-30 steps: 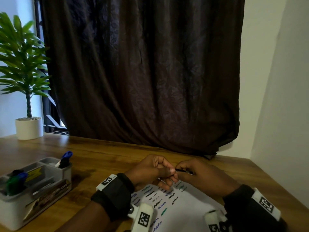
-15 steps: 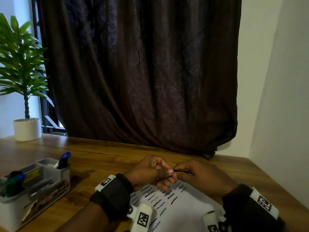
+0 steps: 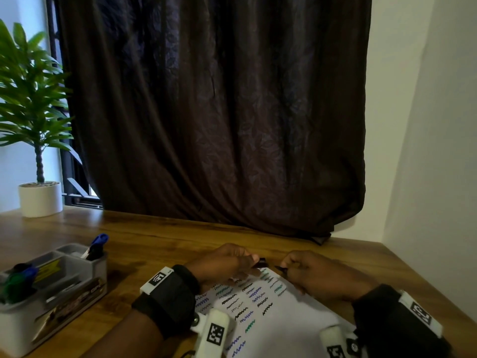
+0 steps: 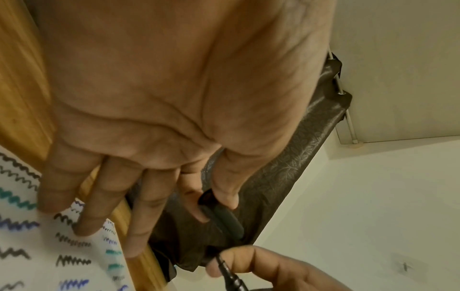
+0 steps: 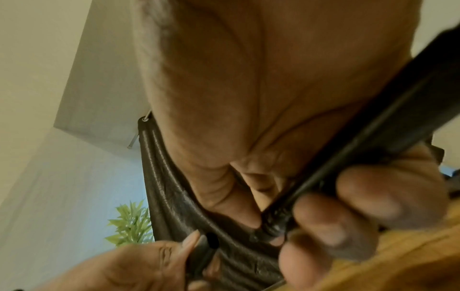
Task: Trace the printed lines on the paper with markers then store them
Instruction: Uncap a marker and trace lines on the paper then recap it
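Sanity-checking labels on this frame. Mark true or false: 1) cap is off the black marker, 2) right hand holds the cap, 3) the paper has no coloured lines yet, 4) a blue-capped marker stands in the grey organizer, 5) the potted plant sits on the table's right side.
1) True. The cap is apart from the black marker, with a gap between them.
2) False. The left hand pinches the cap between thumb and forefinger; the right hand grips the marker.
3) False. The paper already carries black, blue and teal zigzags.
4) True. A blue-capped marker stands in the far compartment of the grey organizer.
5) False. The potted plant sits at the far left of the table.
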Demonstrator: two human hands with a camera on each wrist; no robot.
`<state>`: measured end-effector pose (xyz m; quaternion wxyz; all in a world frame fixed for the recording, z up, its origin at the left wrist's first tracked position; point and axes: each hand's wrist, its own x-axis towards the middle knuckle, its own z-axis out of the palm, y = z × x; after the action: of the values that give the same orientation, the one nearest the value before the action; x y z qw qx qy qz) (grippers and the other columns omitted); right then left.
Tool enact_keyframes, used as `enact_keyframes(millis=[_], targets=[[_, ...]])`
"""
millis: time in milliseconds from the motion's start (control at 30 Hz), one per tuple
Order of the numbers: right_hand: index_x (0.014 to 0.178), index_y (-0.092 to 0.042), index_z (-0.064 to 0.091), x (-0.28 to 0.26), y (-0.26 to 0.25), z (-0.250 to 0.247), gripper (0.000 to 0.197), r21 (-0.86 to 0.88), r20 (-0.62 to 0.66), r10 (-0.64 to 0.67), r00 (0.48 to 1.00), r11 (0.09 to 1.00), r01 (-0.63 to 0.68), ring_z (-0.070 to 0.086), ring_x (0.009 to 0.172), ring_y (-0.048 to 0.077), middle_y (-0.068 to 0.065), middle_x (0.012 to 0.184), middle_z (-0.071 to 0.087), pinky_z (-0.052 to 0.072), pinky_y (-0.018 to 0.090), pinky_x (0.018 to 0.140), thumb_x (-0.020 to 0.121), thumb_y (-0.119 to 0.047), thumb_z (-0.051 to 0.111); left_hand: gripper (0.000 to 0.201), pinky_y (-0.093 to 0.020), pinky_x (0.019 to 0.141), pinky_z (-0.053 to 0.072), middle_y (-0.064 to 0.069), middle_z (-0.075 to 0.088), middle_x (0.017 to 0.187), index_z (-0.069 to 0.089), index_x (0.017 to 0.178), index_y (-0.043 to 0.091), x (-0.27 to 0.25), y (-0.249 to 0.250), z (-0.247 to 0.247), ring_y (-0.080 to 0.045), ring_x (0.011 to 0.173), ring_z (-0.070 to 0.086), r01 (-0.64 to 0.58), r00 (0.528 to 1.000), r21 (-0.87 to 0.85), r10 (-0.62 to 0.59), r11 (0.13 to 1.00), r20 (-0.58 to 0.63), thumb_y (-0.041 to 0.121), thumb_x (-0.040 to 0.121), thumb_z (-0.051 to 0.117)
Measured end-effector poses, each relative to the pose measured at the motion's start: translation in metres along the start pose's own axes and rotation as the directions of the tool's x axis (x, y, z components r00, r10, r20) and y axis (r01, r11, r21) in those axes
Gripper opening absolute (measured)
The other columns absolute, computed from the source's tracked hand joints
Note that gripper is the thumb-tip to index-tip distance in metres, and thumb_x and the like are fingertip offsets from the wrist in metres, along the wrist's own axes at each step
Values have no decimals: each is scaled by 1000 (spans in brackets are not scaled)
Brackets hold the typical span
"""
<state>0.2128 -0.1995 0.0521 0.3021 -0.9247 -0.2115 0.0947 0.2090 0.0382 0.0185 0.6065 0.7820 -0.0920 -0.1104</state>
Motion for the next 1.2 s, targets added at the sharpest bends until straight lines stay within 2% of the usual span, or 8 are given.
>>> enact_keyframes(millis=[100, 200, 433, 600, 700, 1000, 1067, 1200], targets=[[117, -28, 56, -2, 1, -3, 23, 222, 113, 75, 991, 970, -99, 57, 53, 14, 10, 83, 73, 46, 29, 49, 106, -15, 40, 31, -55, 109, 45, -19, 70, 124, 66, 111, 6, 4, -4, -1, -33, 121, 63, 62, 997, -24, -61, 998, 40, 33, 98, 58], [121, -17, 60, -5, -2, -6, 28, 436, 168, 47, 985, 892, -117, 60, 53, 21, 20, 90, 71, 51, 31, 47, 108, -8, 37, 40, -54, 109, 45, -17, 70, 124, 64, 120, 3, 7, -8, -5, -35, 124, 61, 102, 995, -32, -101, 994, 26, 36, 97, 59], [125, -8, 65, -2, -6, -3, 32, 728, 257, -29, 966, 663, -174, 63, 61, 20, 15, 94, 72, 54, 30, 55, 107, -23, 43, 35, -51, 108, 47, -13, 72, 121, 63, 115, 6, 7, -10, -10, -31, 122, 64, 101, 994, -93, -105, 991, -41, 35, 98, 59], [110, -10, 65, 1, -4, -1, 12, 781, 107, -22, 994, 620, -70, 65, 60, 17, 11, 86, 76, 55, 27, 52, 99, -9, 61, 44, -48, 107, 49, -9, 74, 118, 60, 123, 1, 6, -10, -11, -26, 120, 65, 104, 993, -68, -107, 992, -47, 37, 98, 58], [104, -15, 62, 7, 3, -4, 16, 823, -12, 26, 1000, 568, -5, 62, 56, 15, 6, 76, 73, 50, 26, 51, 90, -18, 69, 45, -49, 105, 50, -8, 75, 115, 62, 124, 5, 6, -10, -13, -27, 117, 67, 122, 991, -33, -124, 992, -58, 41, 96, 59], [107, -9, 75, 10, 15, 0, 34, 703, 3, 86, 996, 709, -63, 65, 61, 20, 4, 63, 58, 59, 42, 72, 101, -39, 59, 28, -49, 105, 50, -10, 75, 116, 66, 109, 12, 1, -4, -11, -28, 117, 67, 138, 989, 28, -137, 990, -58, 36, 99, 55], [106, -9, 78, 8, 9, 4, 30, 607, 52, 44, 998, 792, -67, 70, 73, 24, 6, 69, 64, 59, 49, 86, 98, -35, 65, 33, -49, 106, 50, -9, 75, 115, 65, 114, 9, 0, -3, -11, -27, 117, 67, 135, 990, 18, -134, 991, -52, 36, 100, 55], [107, -13, 77, 8, -4, 13, 20, 377, 95, -117, 989, 923, 73, 76, 98, 26, 10, 92, 80, 56, 45, 91, 94, -28, 71, 35, -43, 102, 52, -6, 76, 103, 65, 115, 7, -1, -3, -8, -24, 100, 70, 122, 992, 54, -119, 991, -46, 37, 101, 52]])
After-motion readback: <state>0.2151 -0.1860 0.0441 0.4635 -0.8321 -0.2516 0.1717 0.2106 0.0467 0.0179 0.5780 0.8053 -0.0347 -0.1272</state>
